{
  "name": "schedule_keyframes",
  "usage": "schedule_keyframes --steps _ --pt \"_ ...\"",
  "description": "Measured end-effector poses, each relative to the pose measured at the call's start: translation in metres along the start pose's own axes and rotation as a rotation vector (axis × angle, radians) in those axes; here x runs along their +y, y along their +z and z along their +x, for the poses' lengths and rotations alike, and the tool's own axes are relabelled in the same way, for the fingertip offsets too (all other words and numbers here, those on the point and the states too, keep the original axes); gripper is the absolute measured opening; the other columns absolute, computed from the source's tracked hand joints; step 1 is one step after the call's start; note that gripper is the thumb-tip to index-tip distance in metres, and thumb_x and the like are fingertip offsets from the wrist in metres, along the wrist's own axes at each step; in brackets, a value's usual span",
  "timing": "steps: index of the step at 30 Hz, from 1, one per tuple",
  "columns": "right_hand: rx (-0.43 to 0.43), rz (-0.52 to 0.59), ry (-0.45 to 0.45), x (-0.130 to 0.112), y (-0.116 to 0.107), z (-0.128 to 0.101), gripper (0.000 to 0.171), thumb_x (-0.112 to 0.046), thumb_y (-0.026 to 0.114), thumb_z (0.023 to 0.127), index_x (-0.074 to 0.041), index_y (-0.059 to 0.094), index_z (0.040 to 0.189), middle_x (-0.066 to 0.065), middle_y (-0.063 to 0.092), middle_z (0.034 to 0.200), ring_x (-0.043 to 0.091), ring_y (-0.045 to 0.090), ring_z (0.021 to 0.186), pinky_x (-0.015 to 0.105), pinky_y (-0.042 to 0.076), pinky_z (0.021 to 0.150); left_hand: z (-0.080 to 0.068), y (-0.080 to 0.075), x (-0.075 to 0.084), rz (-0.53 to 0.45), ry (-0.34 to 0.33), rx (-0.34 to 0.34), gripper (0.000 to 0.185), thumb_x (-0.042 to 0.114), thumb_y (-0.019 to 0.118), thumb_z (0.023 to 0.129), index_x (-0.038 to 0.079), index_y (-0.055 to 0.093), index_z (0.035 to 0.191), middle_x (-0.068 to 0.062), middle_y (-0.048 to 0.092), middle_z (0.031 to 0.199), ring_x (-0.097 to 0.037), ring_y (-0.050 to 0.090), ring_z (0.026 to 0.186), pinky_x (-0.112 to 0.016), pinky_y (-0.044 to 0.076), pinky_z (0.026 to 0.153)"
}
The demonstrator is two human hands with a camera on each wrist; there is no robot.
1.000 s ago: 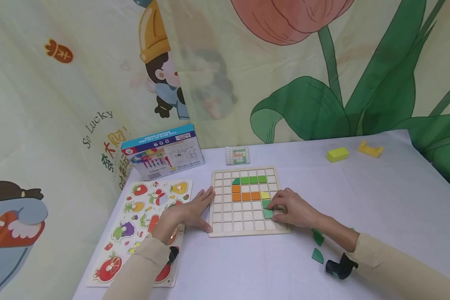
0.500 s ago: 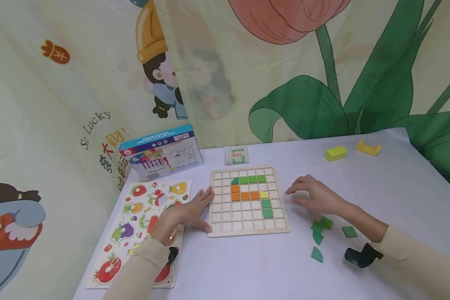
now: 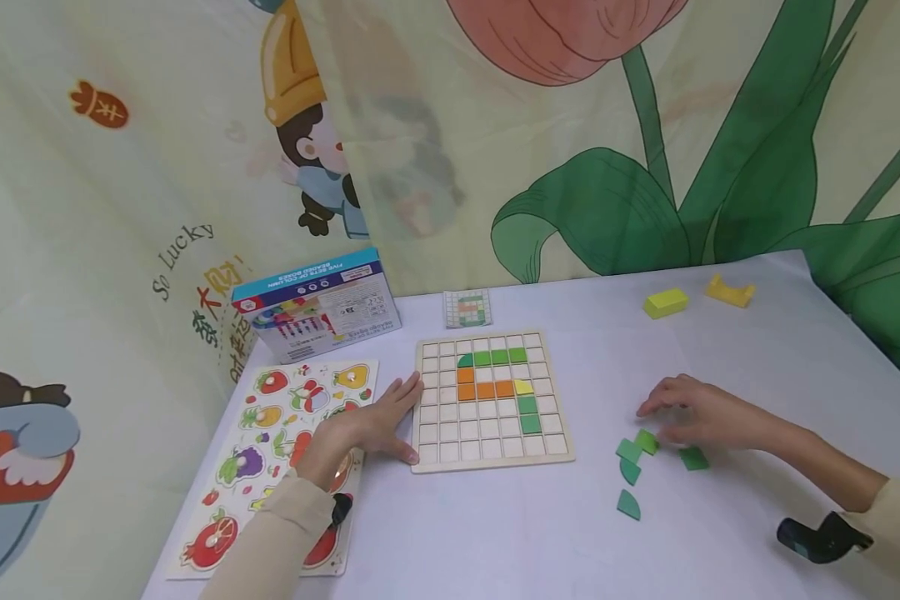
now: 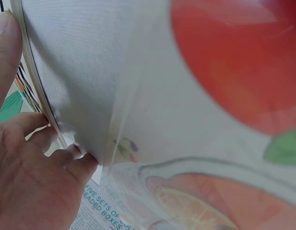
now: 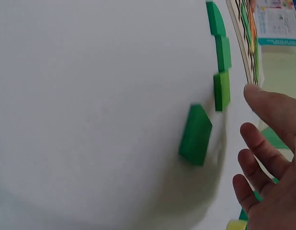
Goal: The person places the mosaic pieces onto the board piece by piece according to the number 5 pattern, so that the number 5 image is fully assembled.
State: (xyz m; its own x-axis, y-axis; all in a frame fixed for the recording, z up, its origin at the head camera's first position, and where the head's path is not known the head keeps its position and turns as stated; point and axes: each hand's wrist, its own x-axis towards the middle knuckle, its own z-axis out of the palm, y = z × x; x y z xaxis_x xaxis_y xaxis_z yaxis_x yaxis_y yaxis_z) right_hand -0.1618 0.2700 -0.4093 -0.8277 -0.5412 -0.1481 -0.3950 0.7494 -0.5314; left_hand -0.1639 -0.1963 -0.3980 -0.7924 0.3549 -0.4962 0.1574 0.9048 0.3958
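Left hand point(image 3: 367, 425): spread flat, pressing the grid board's point(image 3: 492, 458) left edge, frame centre.
Right hand point(image 3: 701, 412): fingers relaxed, hovering over loose green tiles point(image 3: 647, 442), lower right.

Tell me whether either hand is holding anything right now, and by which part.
Neither grips anything. The left hand rests flat against the left edge of the square wooden grid board; the right hand hovers open over the loose green tiles.

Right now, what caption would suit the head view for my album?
Left hand steadies the grid board; right hand hovers over loose green tiles.
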Motion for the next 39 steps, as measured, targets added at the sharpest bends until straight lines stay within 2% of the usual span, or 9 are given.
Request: schedule_keyframes --steps 5,8,11,14,20,26,29,33,39 --pt "0.014 -0.04 -0.118 -0.01 0.018 -0.006 0.017 -0.043 0.078 0.077 -0.035 0.067 0.086 -0.019 0.056 0.092 -0.001 0.043 0.091 0.021 0.045 0.076 -0.001 0.0 0.0 -0.008 0.007 -0.001 0.11 0.034 0.08 0.077 0.017 0.008 0.157 0.002 -0.006 0.165 -0.026 -0.006 0.153 -0.052 0.017 0.121" --pt "0.058 -0.135 -0.155 -0.018 0.03 -0.006 0.024 -0.057 0.074 0.075 -0.037 0.061 0.075 -0.022 0.05 0.082 -0.001 0.039 0.084 0.022 0.038 0.07 -0.001 0.001 -0.001 -0.01 0.005 0.001 0.11 0.034 0.081 0.076 0.017 0.009 0.157 0.002 -0.005 0.165 -0.027 -0.005 0.153 -0.052 0.017 0.121" --pt "0.117 -0.239 -0.138 -0.023 0.039 -0.006 0.032 -0.066 0.071 0.07 -0.038 0.056 0.069 -0.024 0.044 0.077 -0.001 0.036 0.08 0.023 0.032 0.068 -0.002 0.001 -0.002 -0.015 0.002 0.003 0.11 0.034 0.081 0.076 0.017 0.009 0.157 0.002 -0.005 0.165 -0.027 -0.005 0.153 -0.052 0.017 0.121" --pt "0.139 -0.253 -0.115 -0.026 0.042 -0.005 0.03 -0.061 0.076 0.069 -0.037 0.057 0.069 -0.023 0.045 0.078 0.0 0.037 0.081 0.024 0.031 0.069 -0.002 0.002 -0.002 -0.019 0.002 0.004 0.11 0.034 0.081 0.076 0.018 0.009 0.157 0.003 -0.006 0.165 -0.026 -0.005 0.153 -0.052 0.017 0.121" --pt "0.091 -0.194 -0.091 -0.031 0.041 -0.004 0.018 -0.035 0.082 0.072 -0.034 0.068 0.083 -0.023 0.053 0.087 0.002 0.044 0.088 0.028 0.035 0.073 -0.001 0.005 -0.005 -0.019 0.008 0.004 0.11 0.034 0.081 0.076 0.017 0.009 0.157 0.003 -0.006 0.165 -0.025 -0.006 0.153 -0.051 0.017 0.121" --pt "0.138 -0.19 -0.073 -0.032 0.045 -0.006 0.024 -0.041 0.083 0.071 -0.033 0.07 0.09 -0.022 0.055 0.09 0.004 0.047 0.09 0.028 0.036 0.075 -0.001 0.002 -0.003 0.006 0.0 0.001 0.11 0.036 0.081 0.076 0.019 0.008 0.157 0.004 -0.006 0.165 -0.025 -0.005 0.153 -0.051 0.02 0.12" --pt "0.179 -0.19 -0.066 -0.03 0.047 -0.006 0.02 -0.034 0.083 0.072 -0.034 0.07 0.086 -0.022 0.054 0.087 0.004 0.047 0.089 0.028 0.035 0.074 0.001 0.0 -0.002 0.012 -0.004 -0.001 0.11 0.036 0.08 0.076 0.02 0.008 0.157 0.005 -0.006 0.165 -0.024 -0.005 0.153 -0.051 0.02 0.12" --pt "0.201 -0.18 -0.087 -0.03 0.049 -0.006 0.019 -0.027 0.083 0.073 -0.035 0.071 0.085 -0.023 0.054 0.087 0.002 0.046 0.089 0.027 0.035 0.073 0.001 -0.001 -0.001 0.006 -0.007 -0.003 0.111 0.036 0.081 0.076 0.02 0.007 0.157 0.005 -0.006 0.165 -0.024 -0.006 0.153 -0.051 0.02 0.12" --pt "0.216 -0.14 -0.15 -0.029 0.053 -0.004 0.023 -0.034 0.083 0.072 -0.032 0.073 0.093 -0.023 0.056 0.089 -0.001 0.044 0.088 0.025 0.032 0.072 0.001 -0.001 -0.002 -0.004 -0.007 -0.003 0.111 0.036 0.081 0.076 0.02 0.008 0.157 0.005 -0.006 0.165 -0.023 -0.007 0.153 -0.052 0.018 0.121"
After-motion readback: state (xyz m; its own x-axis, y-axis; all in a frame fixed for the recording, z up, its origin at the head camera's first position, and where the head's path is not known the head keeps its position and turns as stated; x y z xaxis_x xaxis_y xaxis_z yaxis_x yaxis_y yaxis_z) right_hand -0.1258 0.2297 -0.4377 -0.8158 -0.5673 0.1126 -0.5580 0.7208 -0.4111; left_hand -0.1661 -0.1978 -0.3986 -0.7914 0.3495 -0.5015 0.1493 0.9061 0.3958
